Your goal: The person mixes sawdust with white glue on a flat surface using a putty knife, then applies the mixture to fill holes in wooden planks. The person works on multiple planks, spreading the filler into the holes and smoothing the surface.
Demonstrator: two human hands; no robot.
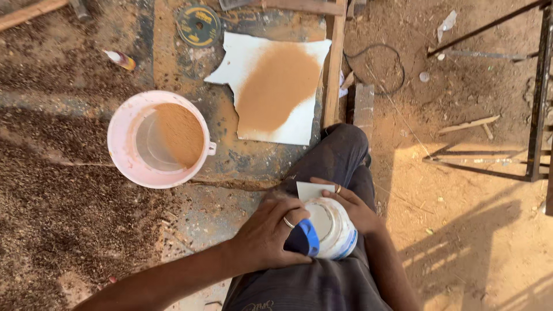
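While the head camera looks straight down, both hands meet over the lap:
Left hand: the left hand (271, 233), a ring on one finger, has its grip closed around the blue plastic lid (308, 237) at the mouth of the white plastic jar (337, 230).
Right hand: the right hand (351, 204), also ringed, wraps the far side of the white plastic jar, grip closed on it; a small white card (311, 190) sits under its fingers, touching the jar's rim.
Jar: it rests tilted on the dark grey trousers (334, 161), mouth turned toward the camera, pale inside; whether it holds anything I cannot tell.
Lid: at the jar's rim, partly hidden under the left fingers; whether it is on or off I cannot tell.
Bench: the rough, dust-covered bench (230, 155) lies just beyond the knee.
Bucket: a round pink plastic bucket (118, 144) stands on the bench, well apart from the hands, with fine brown sawdust heaped to one side inside it.
Sheet: a torn white sheet (299, 132) lies flat beside the bucket, carrying a mound of brown sawdust (279, 86).
Disc: a dark round cutting disc (199, 26) lies beyond the sheet.
Tube: a small tube with an orange end (120, 59) lies on the coarse shavings.
Ground: sandy ground (461, 230) to the right, with a dark metal frame (538, 103) and a loop of black cable (374, 69).
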